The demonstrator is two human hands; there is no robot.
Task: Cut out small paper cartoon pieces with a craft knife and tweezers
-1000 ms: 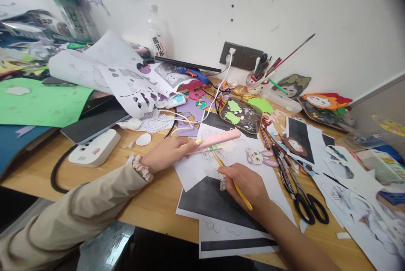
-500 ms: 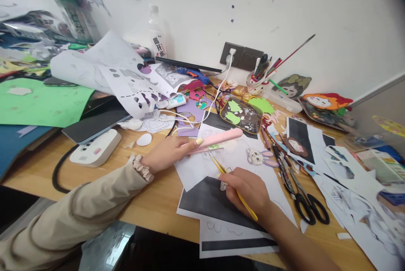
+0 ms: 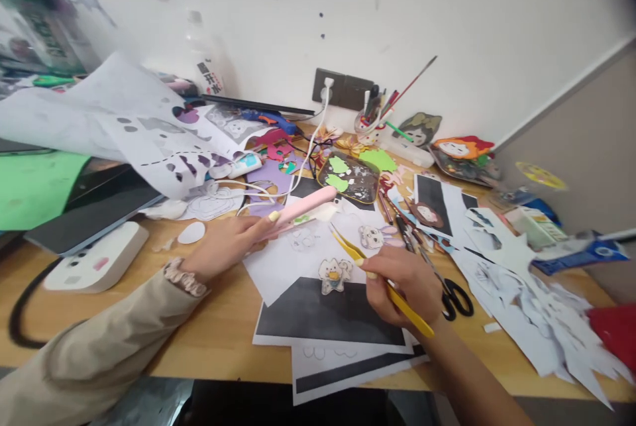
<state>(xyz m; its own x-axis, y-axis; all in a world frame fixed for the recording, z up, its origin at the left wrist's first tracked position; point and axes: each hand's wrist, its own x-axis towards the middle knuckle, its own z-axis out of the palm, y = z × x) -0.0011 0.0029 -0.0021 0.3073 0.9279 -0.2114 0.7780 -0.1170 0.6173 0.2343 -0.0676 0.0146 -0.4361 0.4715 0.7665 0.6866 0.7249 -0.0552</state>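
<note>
My left hand point(image 3: 226, 245) grips a pink wand-shaped tool point(image 3: 304, 204) and holds it just above the white paper point(image 3: 278, 267). My right hand point(image 3: 402, 283) is closed on yellow tweezers point(image 3: 382, 280), whose tips point up and left toward the pink tool. A small cut-out of a white cartoon animal point(image 3: 332, 275) lies on the paper just left of my right hand. A second cut-out, a bunny point(image 3: 373, 236), lies a little farther back.
Black-and-white printed sheets point(image 3: 328, 320) overlap at the wooden desk's front edge point(image 3: 223, 353). Black scissors point(image 3: 450, 290) lie right of my right hand. A dark tray with green scraps point(image 3: 350, 177), a cup of brushes point(image 3: 370, 114), a wall socket point(image 3: 342, 87) and cables stand behind. A white device point(image 3: 94, 260) sits left.
The camera has swung right and nearer. My right hand has lifted off the small animal cut-out, which now lies uncovered on the paper. My left hand keeps the pink tool in place.
</note>
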